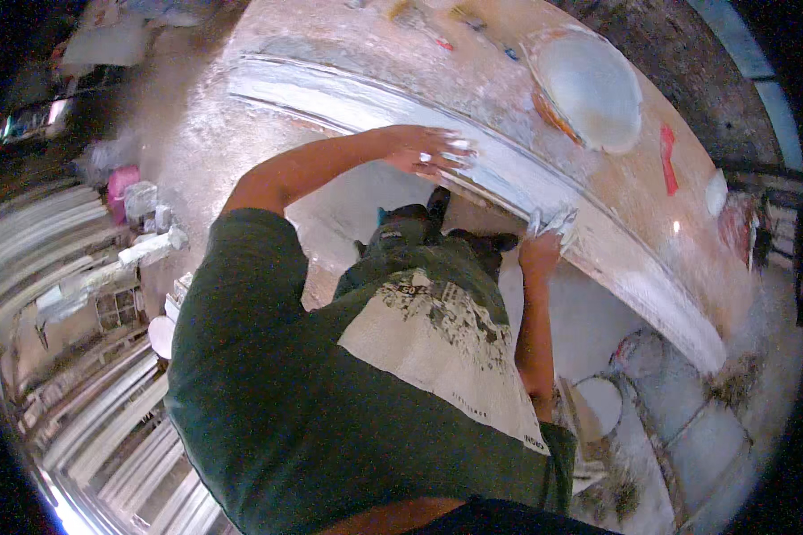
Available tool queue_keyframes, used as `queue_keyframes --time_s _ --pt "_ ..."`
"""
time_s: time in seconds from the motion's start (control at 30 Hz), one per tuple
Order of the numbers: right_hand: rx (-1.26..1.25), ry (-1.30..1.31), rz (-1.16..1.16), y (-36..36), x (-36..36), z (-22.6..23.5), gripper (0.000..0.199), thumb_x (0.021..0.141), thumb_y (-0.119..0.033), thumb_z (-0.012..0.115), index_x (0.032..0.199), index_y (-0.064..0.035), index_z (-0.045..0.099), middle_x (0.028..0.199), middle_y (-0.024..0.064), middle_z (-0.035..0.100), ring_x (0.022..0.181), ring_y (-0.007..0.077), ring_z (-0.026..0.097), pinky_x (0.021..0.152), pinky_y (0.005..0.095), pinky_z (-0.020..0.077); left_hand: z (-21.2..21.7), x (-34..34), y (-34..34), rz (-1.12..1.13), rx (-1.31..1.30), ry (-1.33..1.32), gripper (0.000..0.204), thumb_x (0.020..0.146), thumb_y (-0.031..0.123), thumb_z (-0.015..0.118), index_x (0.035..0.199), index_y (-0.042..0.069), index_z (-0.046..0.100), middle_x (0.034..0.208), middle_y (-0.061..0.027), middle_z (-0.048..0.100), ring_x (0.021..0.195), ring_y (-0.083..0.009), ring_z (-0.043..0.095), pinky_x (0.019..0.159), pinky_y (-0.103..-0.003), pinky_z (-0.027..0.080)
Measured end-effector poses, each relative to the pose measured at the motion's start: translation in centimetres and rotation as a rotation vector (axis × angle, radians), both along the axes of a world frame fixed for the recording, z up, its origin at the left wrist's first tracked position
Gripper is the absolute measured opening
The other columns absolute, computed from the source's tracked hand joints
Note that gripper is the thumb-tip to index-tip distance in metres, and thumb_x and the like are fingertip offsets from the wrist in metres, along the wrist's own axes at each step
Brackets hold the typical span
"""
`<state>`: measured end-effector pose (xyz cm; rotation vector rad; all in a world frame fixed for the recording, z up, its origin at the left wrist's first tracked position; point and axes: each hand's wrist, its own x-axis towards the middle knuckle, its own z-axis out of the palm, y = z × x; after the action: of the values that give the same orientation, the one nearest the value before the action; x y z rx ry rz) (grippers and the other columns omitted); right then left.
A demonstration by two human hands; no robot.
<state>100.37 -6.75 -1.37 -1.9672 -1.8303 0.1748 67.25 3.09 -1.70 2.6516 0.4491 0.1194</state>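
Note:
A long strip coated in wet-looking white paste (357,102) runs across the dusty table (277,45), from the far left down to the right. My left hand (428,150) reaches over from the left, its fingers stretched out and touching the strip near its middle. White paste covers those fingertips. Farther right, my right hand (544,241) is at the strip's near edge. Its fingers are bent and thick with white paste; what they hold, if anything, is hidden by the coating.
A round basin with whitish contents (593,89) sits on the table beyond the strip. Right of it lies a red object (668,160). Stacks of long pale strips (45,223) fill the left side, near a pink container (122,189). A round pale object (600,403) is low at right.

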Motion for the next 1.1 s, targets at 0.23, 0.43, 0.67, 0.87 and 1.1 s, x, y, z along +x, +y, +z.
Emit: queue_keyframes --time_s 0.23,0.43,0.67,0.87,1.1 --pt "-0.479 -0.213 -0.087 -2.2 8.0 -5.2 0.048 0.084 -0.024 0.044 0.129 -0.0068 0.042 0.130 0.0337 0.032 0.119 0.0523 0.029 0.101 0.0549 0.0209 -0.3 1.8 0.0 -0.024 0.037 0.119 0.040 0.087 0.037 0.048 0.126 0.028 0.048 0.143 -0.0031 0.027 0.132 -0.0325 0.020 0.109 -0.044 0.019" --pt "-0.407 -0.227 0.011 -4.0 2.7 -5.0 0.047 0.087 -0.032 0.040 0.127 -0.0081 0.043 0.132 0.0332 0.026 0.123 0.0504 0.023 0.102 0.0553 0.0186 1.4 5.1 1.1 -0.141 0.007 0.141 0.039 0.088 0.033 0.046 0.127 0.025 0.048 0.142 -0.0021 0.029 0.130 -0.0309 0.025 0.109 -0.043 0.016" --pt "-0.645 0.041 -0.241 0.9 -4.8 1.2 0.045 0.080 -0.040 0.049 0.105 -0.0046 0.060 0.111 0.0250 0.052 0.109 0.0414 0.047 0.091 0.0548 0.0363 -3.5 10.2 2.2 -0.186 0.086 0.123 0.043 0.089 0.038 0.042 0.131 0.027 0.041 0.141 -0.0023 0.032 0.126 -0.0294 0.033 0.106 -0.044 0.024" --pt "-0.579 -0.071 -0.327 1.9 14.8 -6.0 0.035 0.084 -0.026 0.044 0.096 0.0006 0.061 0.097 0.0239 0.059 0.089 0.0377 0.058 0.079 0.0500 0.0449 -5.5 27.1 2.9 -0.218 0.299 -0.026 0.045 0.090 0.043 0.037 0.132 0.029 0.039 0.143 -0.0014 0.028 0.128 -0.0312 0.029 0.107 -0.045 0.021" --pt "-0.232 0.058 -0.574 2.3 17.2 -0.9 0.042 0.085 -0.029 0.044 0.111 0.0035 0.053 0.122 0.0294 0.045 0.103 0.0439 0.051 0.092 0.0486 0.0373 -3.9 27.5 3.8 -0.071 0.241 0.000 0.050 0.090 0.045 0.035 0.137 0.026 0.031 0.144 -0.0016 0.023 0.131 -0.0332 0.024 0.108 -0.043 0.017"
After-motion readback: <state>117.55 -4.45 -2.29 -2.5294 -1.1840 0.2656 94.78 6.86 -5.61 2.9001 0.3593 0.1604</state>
